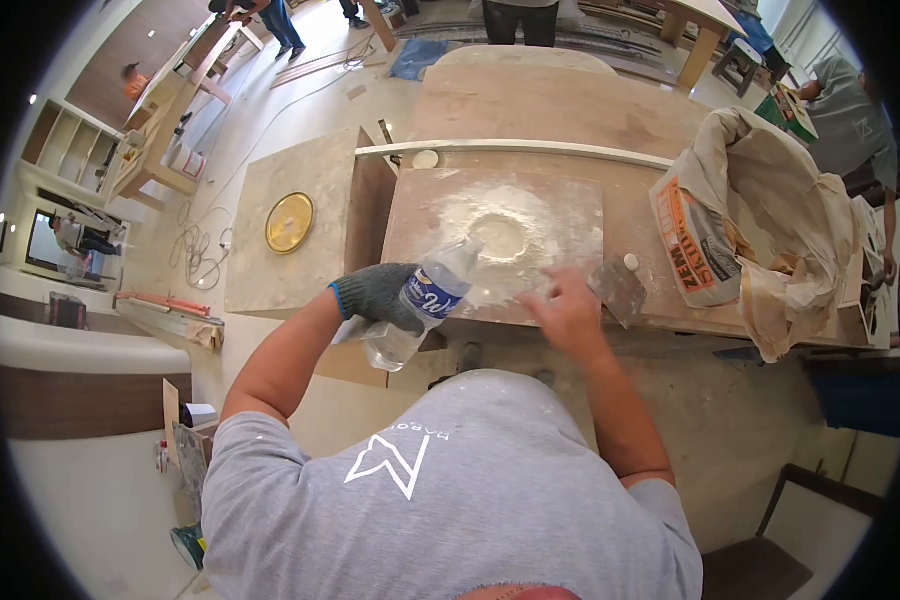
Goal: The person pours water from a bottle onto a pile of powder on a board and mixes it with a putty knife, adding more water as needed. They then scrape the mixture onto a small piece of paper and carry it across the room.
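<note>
My left hand (380,298), in a dark grey knitted glove, is closed around a clear plastic water bottle (437,292) with a blue label. The bottle tilts, its neck pointing at a ring of white powder (498,235) with a hollow in its middle. This powder lies on a dusty board (420,215). My bare right hand (567,308) hovers at the powder's near right side, slightly blurred, its fingers apart with nothing visible in them. Right of it lies a flat, powder-stained metal plate (618,292), with a small white round piece (631,262) by its edge.
A large open paper sack (698,240) stands at the right. Behind the board runs a long pale metal bar (530,147). A yellow round lid (290,222) lies on a wooden box (255,275) at left. Another person in a grey shirt (850,115) stands far right.
</note>
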The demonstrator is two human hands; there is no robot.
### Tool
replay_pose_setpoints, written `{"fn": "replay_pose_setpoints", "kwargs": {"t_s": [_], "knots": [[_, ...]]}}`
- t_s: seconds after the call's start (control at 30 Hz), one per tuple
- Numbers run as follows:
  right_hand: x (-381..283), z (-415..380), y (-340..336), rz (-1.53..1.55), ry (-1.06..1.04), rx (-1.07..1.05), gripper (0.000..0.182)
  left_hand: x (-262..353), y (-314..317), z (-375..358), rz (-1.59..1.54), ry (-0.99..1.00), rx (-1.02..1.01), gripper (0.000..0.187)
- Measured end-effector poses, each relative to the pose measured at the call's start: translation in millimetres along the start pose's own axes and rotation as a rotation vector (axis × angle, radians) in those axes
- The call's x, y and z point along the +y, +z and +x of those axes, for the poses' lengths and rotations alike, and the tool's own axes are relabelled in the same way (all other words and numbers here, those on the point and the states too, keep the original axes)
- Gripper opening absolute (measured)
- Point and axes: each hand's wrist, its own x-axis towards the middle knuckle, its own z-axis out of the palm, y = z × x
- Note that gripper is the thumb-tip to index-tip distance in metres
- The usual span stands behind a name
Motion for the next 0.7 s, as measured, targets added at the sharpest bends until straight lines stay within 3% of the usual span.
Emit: {"fn": "replay_pose_setpoints", "kwargs": {"t_s": [0.2,0.4,0.6,0.67,0.7], "knots": [[-39,1,55,0.338,0.128,-0.397,0.062,0,-9,2,0.002,0.027,-0.042,0.071],[-69,6,58,0.392,0.173,-0.456,0.067,2,-11,4,0.001,0.060,-0.016,0.075],[-95,19,77,0.851,0.098,-0.063,0.082,56,-12,1,0.142,0.184,0.148,0.077],[-117,33,52,0.676,0.112,0.089,0.081,88,-12,1,0.208,0.188,0.214,0.078],[-123,41,43,0.587,0.117,0.162,0.081,84,-14,10,0.338,0.291,0.281,0.086]]}}
